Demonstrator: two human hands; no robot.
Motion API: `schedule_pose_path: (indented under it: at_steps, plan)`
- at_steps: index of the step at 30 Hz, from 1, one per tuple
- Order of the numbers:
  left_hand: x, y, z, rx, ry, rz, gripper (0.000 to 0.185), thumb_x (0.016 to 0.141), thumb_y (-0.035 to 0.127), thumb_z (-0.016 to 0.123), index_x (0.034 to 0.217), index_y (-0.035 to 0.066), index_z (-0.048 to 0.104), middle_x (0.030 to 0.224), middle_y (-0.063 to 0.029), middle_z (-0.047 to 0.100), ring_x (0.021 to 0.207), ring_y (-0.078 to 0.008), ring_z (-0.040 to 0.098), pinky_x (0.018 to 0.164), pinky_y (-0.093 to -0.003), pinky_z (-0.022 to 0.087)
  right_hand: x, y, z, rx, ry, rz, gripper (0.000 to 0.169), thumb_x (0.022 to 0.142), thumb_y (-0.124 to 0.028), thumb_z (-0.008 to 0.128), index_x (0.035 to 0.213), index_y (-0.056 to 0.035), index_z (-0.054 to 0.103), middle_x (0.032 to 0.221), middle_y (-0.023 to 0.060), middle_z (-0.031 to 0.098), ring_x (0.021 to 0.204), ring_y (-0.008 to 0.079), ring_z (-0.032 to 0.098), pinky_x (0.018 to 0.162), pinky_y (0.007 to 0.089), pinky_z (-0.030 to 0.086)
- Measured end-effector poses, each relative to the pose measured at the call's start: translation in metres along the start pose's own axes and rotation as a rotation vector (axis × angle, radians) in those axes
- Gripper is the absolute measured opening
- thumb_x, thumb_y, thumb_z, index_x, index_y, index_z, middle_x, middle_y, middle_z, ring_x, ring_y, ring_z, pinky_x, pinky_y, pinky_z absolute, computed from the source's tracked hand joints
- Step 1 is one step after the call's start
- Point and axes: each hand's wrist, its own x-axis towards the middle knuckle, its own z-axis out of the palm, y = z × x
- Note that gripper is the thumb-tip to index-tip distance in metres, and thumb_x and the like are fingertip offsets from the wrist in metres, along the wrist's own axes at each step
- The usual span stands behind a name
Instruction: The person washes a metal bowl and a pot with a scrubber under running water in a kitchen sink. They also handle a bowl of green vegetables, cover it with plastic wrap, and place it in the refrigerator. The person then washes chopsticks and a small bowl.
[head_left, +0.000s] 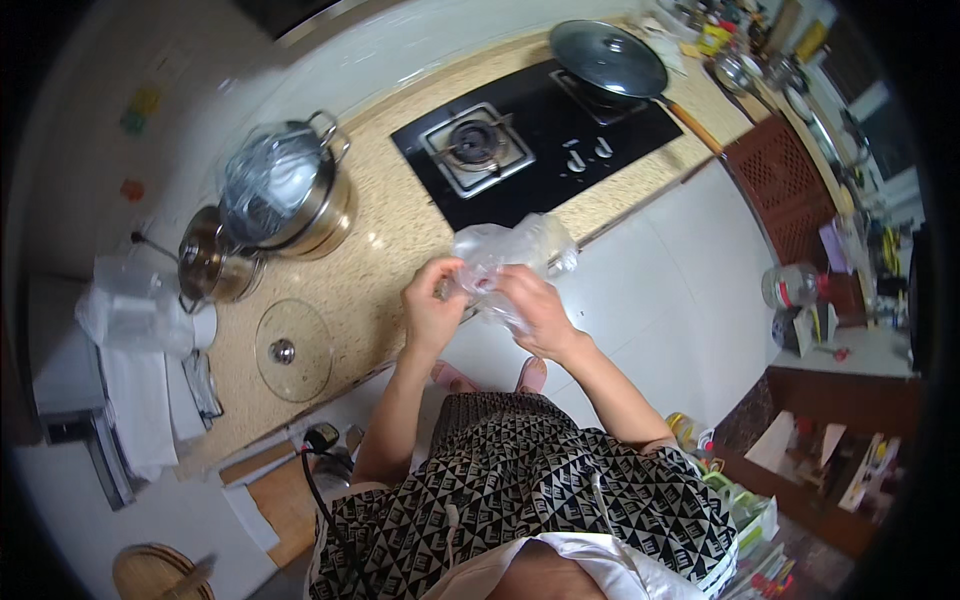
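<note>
A crumpled clear plastic bag (517, 244) is held up before me, in front of the counter's edge. My left hand (435, 304) pinches its gathered part between thumb and fingers. From the other side my right hand (534, 311) grips the same bunched plastic, and a loose end hangs below the fingers. Whether the bag is knotted, and what is in it, I cannot tell. Just beyond it lies the front edge of a black gas hob (510, 199).
A lidded wok (607, 60) sits on the far burner, its wooden handle reaching past the counter's front. At left are a steel steamer pot (330, 214), a smaller lidded pot (206, 259) and a glass lid (294, 375). A plastic bottle (789, 286) stands on the floor at right.
</note>
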Motion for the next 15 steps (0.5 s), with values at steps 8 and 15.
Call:
schedule_pose_path:
  at_steps: [8,15]
  plan:
    - [-0.024,0.071,0.1,0.082,-0.372,0.385,0.02,0.067,-0.002,0.069,0.085,0.006,0.067,0.09,-0.006,0.061,0.086,-0.0206,0.059,0.076,-0.0311,0.048,-0.077,0.067,-0.024,0.581,0.289,0.379,0.03,0.083,-0.025,0.056,0.103,-0.003,0.059,0.095,0.0124,0.064,0.089,0.0292,0.061,0.082,0.0416,0.05]
    - [-0.091,0.068,0.144,0.016,-0.798,0.306,0.016,0.069,-0.002,0.064,0.082,0.006,0.063,0.083,-0.0066,0.06,0.084,-0.0258,0.059,0.076,-0.0351,0.047,-0.104,0.132,-0.066,2.278,0.747,0.517,0.029,0.089,-0.027,0.057,0.109,-0.0052,0.06,0.105,0.0112,0.063,0.099,0.0253,0.061,0.091,0.0391,0.049]
